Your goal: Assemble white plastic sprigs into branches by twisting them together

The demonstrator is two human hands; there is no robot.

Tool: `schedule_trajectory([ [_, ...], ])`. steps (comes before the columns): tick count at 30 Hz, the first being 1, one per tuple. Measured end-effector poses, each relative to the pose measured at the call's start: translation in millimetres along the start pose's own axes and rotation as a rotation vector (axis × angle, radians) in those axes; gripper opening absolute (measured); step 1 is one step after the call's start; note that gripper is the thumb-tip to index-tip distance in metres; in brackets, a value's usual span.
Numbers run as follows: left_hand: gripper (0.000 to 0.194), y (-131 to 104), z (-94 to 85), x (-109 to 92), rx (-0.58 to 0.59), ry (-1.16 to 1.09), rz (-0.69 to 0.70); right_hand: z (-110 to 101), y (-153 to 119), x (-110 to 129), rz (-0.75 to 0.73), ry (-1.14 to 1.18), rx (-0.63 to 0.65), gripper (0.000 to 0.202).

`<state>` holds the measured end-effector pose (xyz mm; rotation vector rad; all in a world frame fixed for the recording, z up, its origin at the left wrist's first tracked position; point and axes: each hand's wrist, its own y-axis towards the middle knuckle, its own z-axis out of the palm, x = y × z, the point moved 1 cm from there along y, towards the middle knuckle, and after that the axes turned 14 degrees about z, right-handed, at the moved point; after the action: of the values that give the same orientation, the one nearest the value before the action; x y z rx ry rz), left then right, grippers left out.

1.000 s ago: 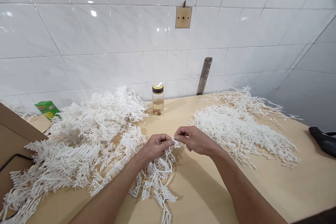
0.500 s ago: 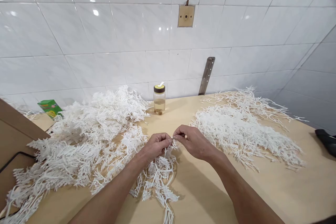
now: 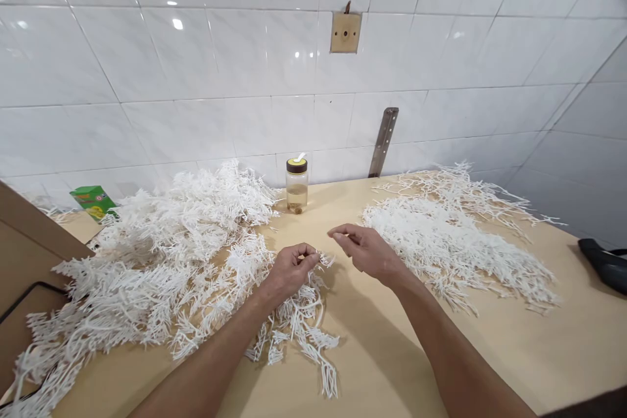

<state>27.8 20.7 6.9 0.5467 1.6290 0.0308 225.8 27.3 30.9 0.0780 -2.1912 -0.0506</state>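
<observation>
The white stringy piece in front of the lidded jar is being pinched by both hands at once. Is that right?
Not quite: only the left hand pinches the white stringy piece. The head view shows the right hand apart from it, off to the right. The piece is indeed in front of the lidded jar.

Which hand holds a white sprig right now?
The left hand: it pinches the sprig between thumb and finger. The right hand is apart from the sprig, with nothing visibly held.
</observation>
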Motion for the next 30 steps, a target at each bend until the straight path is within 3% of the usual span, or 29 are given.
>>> schedule_trajectory([
  [2,0.035,0.1,0.4,-1.3,-0.011,-0.008,0.016,4.9,-5.4,10.6,-0.054,0.022,0.154,0.032],
  [5,0.035,-0.5,0.1,-1.6,-0.019,-0.008,-0.005,10.1,-8.1,16.8,-0.067,0.011,0.241,0.026],
  [11,0.035,-0.9,-1.5,4.8,0.009,0.020,-0.040,10.7,-4.1,9.5,-0.002,0.000,0.222,0.021],
  [18,0.034,-0.3,-0.8,4.0,0.049,0.031,-0.044,6.2,-6.4,9.0,-0.047,-0.106,0.241,0.021],
  [25,0.034,-1.1,-1.8,0.1,0.108,0.015,-0.074,27.7,-7.7,9.9,-0.196,-0.422,-0.023,0.020],
  [30,0.030,-1.6,-5.3,10.7,0.074,0.006,-0.085,21.9,5.7,-8.1,-0.083,-0.530,-0.293,0.019],
])
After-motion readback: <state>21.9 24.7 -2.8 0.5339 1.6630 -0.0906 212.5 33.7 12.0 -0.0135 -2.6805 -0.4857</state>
